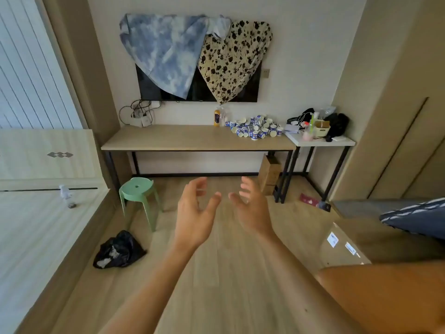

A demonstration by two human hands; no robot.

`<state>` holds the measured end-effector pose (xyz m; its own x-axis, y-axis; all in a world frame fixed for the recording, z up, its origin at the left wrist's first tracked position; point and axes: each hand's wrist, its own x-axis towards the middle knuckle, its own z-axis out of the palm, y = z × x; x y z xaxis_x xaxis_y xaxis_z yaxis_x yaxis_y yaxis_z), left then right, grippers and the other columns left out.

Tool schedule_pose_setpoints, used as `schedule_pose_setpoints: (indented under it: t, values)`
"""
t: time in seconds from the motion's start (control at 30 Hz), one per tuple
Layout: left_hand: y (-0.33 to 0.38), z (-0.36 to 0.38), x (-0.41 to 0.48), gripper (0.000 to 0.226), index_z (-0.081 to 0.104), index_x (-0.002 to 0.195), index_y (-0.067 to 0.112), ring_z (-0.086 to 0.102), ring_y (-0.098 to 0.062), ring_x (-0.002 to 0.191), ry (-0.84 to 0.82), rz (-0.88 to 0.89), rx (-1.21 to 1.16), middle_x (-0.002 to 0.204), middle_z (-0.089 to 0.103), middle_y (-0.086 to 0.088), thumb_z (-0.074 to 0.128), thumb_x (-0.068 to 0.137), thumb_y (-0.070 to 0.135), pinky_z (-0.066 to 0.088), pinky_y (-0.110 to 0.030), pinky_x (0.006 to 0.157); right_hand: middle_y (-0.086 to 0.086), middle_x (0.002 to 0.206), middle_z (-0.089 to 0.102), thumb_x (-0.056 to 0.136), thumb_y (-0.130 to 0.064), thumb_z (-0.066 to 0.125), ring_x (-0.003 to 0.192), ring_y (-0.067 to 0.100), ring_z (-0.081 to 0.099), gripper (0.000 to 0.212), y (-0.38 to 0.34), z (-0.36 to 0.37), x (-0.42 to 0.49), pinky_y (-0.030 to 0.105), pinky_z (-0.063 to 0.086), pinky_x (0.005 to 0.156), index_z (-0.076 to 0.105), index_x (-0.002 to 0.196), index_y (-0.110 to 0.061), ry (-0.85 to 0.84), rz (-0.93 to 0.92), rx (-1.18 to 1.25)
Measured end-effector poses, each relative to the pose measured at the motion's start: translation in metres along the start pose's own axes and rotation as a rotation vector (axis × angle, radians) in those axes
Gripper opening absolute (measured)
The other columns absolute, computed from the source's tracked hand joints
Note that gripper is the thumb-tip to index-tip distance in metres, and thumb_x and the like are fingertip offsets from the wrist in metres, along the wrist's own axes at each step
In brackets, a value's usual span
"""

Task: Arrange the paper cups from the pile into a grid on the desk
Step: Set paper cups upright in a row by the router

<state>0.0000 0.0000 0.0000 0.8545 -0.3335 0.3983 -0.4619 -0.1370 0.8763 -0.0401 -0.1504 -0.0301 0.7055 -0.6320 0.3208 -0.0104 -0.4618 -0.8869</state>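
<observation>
Dozens of small blue-and-white paper cups point(255, 127) lie heaped well beyond my fingertips and off past my right hand point(250, 208), at the right end of the long wooden desk point(180, 138). Some stand upright and others lie tipped on their sides, leaning on one another. Both hands hang in the air over the floor, nowhere near the pile. My left hand point(195, 213) and my right face each other palm to palm, fingers spread and loosely bent, holding nothing, with only a small gap between the thumbs. I judge these cups will be very light and thin-walled, easy to dent under a hard squeeze and quick to topple or roll at a careless brush. A gentle pinch with thumb and two fingers, high on the wall just under the rolled rim where the paper is stiffest, looks the safest hold. Cups on their sides I would take across the middle and turn upright. An orange bottle point(217, 116) stands just on the left-hand side of the heap, so I expect to reach around it when carrying cups toward the desk top ahead of my left hand.
</observation>
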Motion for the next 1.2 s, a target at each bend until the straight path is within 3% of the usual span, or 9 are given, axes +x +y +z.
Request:
schedule_pose_setpoints:
  t: [0.17, 0.27, 0.43, 0.53, 0.63, 0.8, 1.0, 1.1, 1.2]
  values:
    - [-0.032, 0.016, 0.056, 0.047, 0.056, 0.125, 0.028, 0.06, -0.008, 0.109, 0.0, -0.078, -0.067, 0.119, 0.061, 0.012, 0.061, 0.084, 0.05, 0.052, -0.035, 0.093, -0.002, 0.142, 0.054, 0.094, -0.033, 0.067, 0.12, 0.008, 0.057, 0.06, 0.02, 0.017, 0.05, 0.023, 0.045, 0.094, 0.044, 0.148, -0.021, -0.039, 0.051, -0.004]
    - [-0.05, 0.025, 0.085, 0.033, 0.058, 0.122, 0.026, 0.061, -0.008, 0.109, 0.001, -0.106, -0.103, 0.119, 0.063, 0.01, 0.066, 0.092, 0.038, 0.051, -0.032, 0.092, 0.0, 0.141, 0.055, 0.095, -0.032, 0.068, 0.118, 0.006, 0.058, 0.058, 0.033, 0.028, 0.082, 0.017, 0.045, 0.09, 0.045, 0.147, -0.02, -0.04, 0.082, 0.027]
    - [-0.076, 0.042, 0.13, 0.024, 0.061, 0.117, 0.026, 0.062, -0.005, 0.105, -0.001, -0.178, -0.133, 0.116, 0.066, 0.01, 0.066, 0.094, 0.031, 0.05, -0.026, 0.085, -0.007, 0.137, 0.056, 0.078, -0.074, 0.063, 0.101, -0.021, 0.054, 0.086, 0.049, 0.044, 0.127, 0.0, 0.042, 0.076, 0.047, 0.146, -0.023, -0.025, 0.126, 0.098]
    - [-0.086, 0.056, 0.158, 0.026, 0.061, 0.115, 0.028, 0.063, -0.001, 0.101, -0.001, -0.205, -0.154, 0.112, 0.067, 0.01, 0.066, 0.091, 0.038, 0.049, -0.022, 0.082, -0.006, 0.139, 0.056, 0.089, -0.05, 0.065, 0.103, -0.013, 0.054, 0.068, 0.064, 0.055, 0.158, 0.003, 0.042, 0.075, 0.046, 0.147, -0.022, -0.018, 0.146, 0.099]
    - [-0.095, 0.077, 0.191, 0.021, 0.062, 0.115, 0.028, 0.062, 0.002, 0.101, -0.017, -0.218, -0.17, 0.113, 0.067, 0.011, 0.066, 0.094, 0.031, 0.048, -0.019, 0.082, -0.009, 0.138, 0.055, 0.096, -0.033, 0.066, 0.103, -0.013, 0.054, 0.055, 0.085, 0.066, 0.198, 0.001, 0.044, 0.073, 0.046, 0.146, -0.024, -0.012, 0.163, 0.107]
    - [-0.112, 0.125, 0.266, 0.019, 0.062, 0.113, 0.028, 0.062, 0.002, 0.101, -0.03, -0.213, -0.185, 0.112, 0.068, 0.012, 0.066, 0.095, 0.026, 0.048, -0.021, 0.085, -0.011, 0.131, 0.056, 0.096, -0.026, 0.067, 0.108, -0.009, 0.056, 0.052, 0.12, 0.078, 0.287, -0.003, 0.042, 0.074, 0.048, 0.144, -0.023, -0.009, 0.156, 0.187]
    - [-0.125, 0.187, 0.38, 0.031, 0.063, 0.112, 0.029, 0.064, 0.003, 0.096, 0.002, -0.18, -0.186, 0.108, 0.069, 0.01, 0.061, 0.083, 0.039, 0.048, -0.019, 0.082, -0.004, 0.131, 0.058, 0.096, -0.022, 0.066, 0.101, -0.014, 0.058, 0.049, 0.152, 0.078, 0.426, -0.001, 0.042, 0.075, 0.051, 0.142, -0.019, 0.007, 0.136, 0.26]
    - [-0.134, 0.215, 0.434, 0.023, 0.064, 0.113, 0.028, 0.065, 0.003, 0.095, 0.003, -0.18, -0.198, 0.109, 0.069, 0.008, 0.065, 0.09, 0.032, 0.046, -0.017, 0.082, -0.004, 0.128, 0.059, 0.095, -0.021, 0.067, 0.096, -0.022, 0.058, 0.046, 0.165, 0.078, 0.491, -0.001, 0.042, 0.076, 0.052, 0.139, -0.019, 0.008, 0.135, 0.27]
    - [-0.148, 0.245, 0.482, 0.019, 0.064, 0.114, 0.025, 0.065, 0.002, 0.095, -0.002, -0.196, -0.229, 0.11, 0.069, 0.007, 0.067, 0.095, 0.024, 0.047, -0.01, 0.079, -0.004, 0.127, 0.061, 0.095, -0.021, 0.068, 0.096, -0.02, 0.059, 0.046, 0.183, 0.082, 0.548, 0.002, 0.045, 0.076, 0.053, 0.138, -0.019, 0.014, 0.149, 0.281]
